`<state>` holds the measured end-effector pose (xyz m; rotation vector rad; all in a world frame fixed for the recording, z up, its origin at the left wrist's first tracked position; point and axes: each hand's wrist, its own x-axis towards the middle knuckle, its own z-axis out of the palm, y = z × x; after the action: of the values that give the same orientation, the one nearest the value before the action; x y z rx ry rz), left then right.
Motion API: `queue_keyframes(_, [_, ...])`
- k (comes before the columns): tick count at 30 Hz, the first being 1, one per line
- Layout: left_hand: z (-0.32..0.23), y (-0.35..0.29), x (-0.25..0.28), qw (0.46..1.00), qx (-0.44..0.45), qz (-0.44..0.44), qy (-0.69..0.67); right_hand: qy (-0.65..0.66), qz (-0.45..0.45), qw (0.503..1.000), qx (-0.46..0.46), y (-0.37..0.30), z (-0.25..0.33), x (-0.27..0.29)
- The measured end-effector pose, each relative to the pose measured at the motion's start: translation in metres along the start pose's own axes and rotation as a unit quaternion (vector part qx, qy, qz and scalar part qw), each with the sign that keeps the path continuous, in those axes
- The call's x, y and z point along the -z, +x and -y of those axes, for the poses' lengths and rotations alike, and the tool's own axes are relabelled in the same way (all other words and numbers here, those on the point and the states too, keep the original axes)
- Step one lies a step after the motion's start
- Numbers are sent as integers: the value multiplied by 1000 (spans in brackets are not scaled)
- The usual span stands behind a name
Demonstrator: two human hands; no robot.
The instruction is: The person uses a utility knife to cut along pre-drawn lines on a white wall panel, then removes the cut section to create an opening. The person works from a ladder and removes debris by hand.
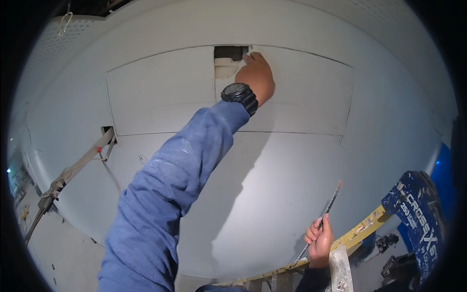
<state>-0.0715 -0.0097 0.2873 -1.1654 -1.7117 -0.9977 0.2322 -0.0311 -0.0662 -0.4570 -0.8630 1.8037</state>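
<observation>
My left hand (258, 79), at the end of a blue sleeve with a black watch (238, 95) at the wrist, is raised to a small rectangular opening (230, 52) in a pale plasterboard wall. Its fingers are bent round the opening's right edge, closed on the plasterboard (301, 82). Broken paper and board show in the opening's lower part. Low on the right, my right hand (320, 243) is wrapped round a long, thin, worn blade (333, 197), its tip pointing up. Dark cut lines mark a wide rectangle on the wall around the opening.
A yellow, paint-spattered stepladder (362, 231) with a dark blue top (413, 219) stands close at my lower right. On the left, a metal bar (80, 163) with a cable runs into a small wall hole (108, 131). A perforated ceiling panel (53, 44) is at upper left.
</observation>
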Motion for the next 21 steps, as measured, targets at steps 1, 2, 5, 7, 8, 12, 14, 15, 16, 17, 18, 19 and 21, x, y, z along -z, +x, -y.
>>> queue_keyframes(1, [-3, 2, 8, 997, -11, -10, 77, 1, -2, 1000, 4, 2, -1, 0])
queue_keyframes(2, [-4, 5, 17, 991, -60, 39, 109, -5, 4, 1000, -1, 1, -2, 1])
queue_keyframes(5, [-4, 35, 42, 967, -149, 115, 173, -11, -2, 1000, 2, 2, -4, 3])
queue_keyframes(7, [0, 54, 47, 971, -128, 88, 180, -7, -38, 999, -11, 1, -4, 3])
queue_keyframes(8, [4, 60, 46, 980, -90, 99, 150, -8, -22, 1000, 1, 0, -4, 3])
queue_keyframes(12, [21, 60, 22, 989, -61, 57, 123, -2, -25, 1000, 2, -3, -3, 4])
queue_keyframes(14, [22, 54, 8, 987, -77, 16, 142, 1, -29, 1000, -6, -4, -2, 4])
queue_keyframes(15, [23, 52, 4, 988, -74, 12, 136, 2, -31, 1000, -7, -3, -2, 4])
queue_keyframes(16, [24, 49, 1, 989, -70, 5, 131, 5, -9, 1000, 0, -3, -2, 5])
queue_keyframes(17, [25, 45, 0, 990, -62, 3, 128, -1, -24, 1000, -4, -3, -2, 5])
queue_keyframes(18, [26, 41, -1, 992, -59, -1, 113, -2, -18, 1000, -1, -3, -2, 5])
queue_keyframes(19, [27, 38, 0, 993, -62, -10, 98, 2, -24, 1000, 5, -1, -2, 5])
queue_keyframes(21, [29, 28, -1, 993, -69, -37, 90, 1, -23, 1000, 2, 0, -3, 5])
